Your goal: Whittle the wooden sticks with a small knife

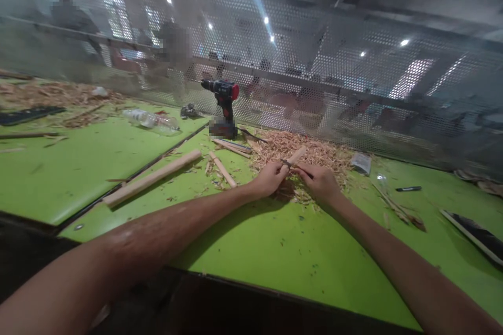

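My left hand (270,179) is closed around the lower end of a pale wooden stick (297,155), whose flat tip points up and away to the right. My right hand (320,183) is closed on the handle of a knife (287,164). Its dark blade lies across the stick, close to my left fingers. Both hands are just above the green table, in front of a heap of curled wood shavings (322,157). My palms hide the knife handle's end and the stick's lower part.
A cordless drill (225,107) stands behind the shavings. Left are a thick wooden rod (153,179), a shorter wood piece (222,169) and a plastic bottle (151,120). Right lie a pen (408,189) and a dark, flat object (475,233). A perforated screen (338,89) borders the back.
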A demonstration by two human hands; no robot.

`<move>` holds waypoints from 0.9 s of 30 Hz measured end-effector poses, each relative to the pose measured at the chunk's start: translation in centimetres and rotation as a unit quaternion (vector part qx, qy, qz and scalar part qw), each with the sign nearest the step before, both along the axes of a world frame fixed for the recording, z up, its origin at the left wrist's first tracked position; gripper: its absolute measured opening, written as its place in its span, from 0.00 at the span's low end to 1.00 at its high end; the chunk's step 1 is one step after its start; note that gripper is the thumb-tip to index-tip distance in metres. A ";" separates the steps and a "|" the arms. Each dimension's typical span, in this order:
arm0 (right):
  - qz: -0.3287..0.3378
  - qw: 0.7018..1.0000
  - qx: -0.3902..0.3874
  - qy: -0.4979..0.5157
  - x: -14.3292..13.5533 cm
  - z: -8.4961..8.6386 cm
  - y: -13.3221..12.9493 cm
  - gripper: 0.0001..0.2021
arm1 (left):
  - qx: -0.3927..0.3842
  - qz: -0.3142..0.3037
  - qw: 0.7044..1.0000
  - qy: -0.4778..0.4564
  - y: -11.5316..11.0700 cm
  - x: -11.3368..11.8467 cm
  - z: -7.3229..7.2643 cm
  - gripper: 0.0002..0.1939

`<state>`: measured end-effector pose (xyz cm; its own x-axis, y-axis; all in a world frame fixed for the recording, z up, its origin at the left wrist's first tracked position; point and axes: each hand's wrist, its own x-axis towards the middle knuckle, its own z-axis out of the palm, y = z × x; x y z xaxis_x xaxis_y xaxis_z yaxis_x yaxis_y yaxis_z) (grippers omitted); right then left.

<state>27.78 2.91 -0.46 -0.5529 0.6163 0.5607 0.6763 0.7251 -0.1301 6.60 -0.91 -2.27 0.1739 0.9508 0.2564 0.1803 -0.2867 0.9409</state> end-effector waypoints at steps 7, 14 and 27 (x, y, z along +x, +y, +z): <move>-0.003 0.999 0.009 -0.036 0.7 0.2 0.7 0.21 | 0.006 0.001 1.000 0.020 -0.1 -0.1 0.0 0.19; -0.017 0.999 0.016 -0.036 1.1 0.3 0.8 0.18 | 0.001 -0.009 1.000 0.025 -0.2 -0.2 -0.1 0.19; -0.097 0.995 -0.022 -0.002 3.8 0.7 2.9 0.18 | -0.046 -0.001 0.998 0.039 -0.9 -0.3 1.0 0.16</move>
